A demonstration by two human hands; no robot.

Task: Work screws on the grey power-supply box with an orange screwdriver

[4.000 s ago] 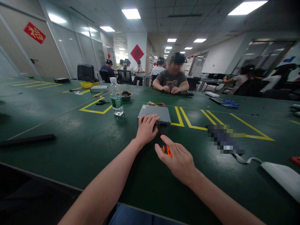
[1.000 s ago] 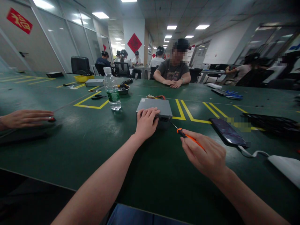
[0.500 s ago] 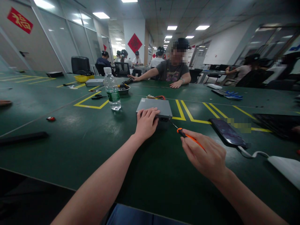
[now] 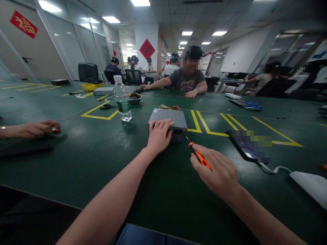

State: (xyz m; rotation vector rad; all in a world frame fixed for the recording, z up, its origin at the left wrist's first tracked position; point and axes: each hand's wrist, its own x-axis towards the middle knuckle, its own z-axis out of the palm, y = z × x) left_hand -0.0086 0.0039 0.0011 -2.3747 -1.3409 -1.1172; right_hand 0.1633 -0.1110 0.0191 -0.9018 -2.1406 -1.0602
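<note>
A grey metal computer power supply [image 4: 176, 117] lies on the green table, its socket side facing me and a bundle of coloured wires at its far side. My left hand [image 4: 160, 133] rests over its near left part, fingers on the top and thumb at the front edge, holding it. In my right hand [image 4: 217, 170] is a screwdriver [image 4: 200, 158] with an orange and black handle. Its thin shaft points up and left to the lower right corner of the power supply's near face. Whether the tip touches a screw I cannot tell.
Left of the power supply stands a water bottle [image 4: 123, 102], with a metal bowl [image 4: 135, 98] behind it. On the right lie a phone [image 4: 242, 144] and a white cabled device [image 4: 310, 185]. Another person's hand [image 4: 33, 130] is at a small red object. Someone [image 4: 189, 76] sits opposite.
My right hand and the screwdriver have moved slightly left and down, and the handle has turned. My left hand stays on the power supply. Another person's hand has reached in from the left.
</note>
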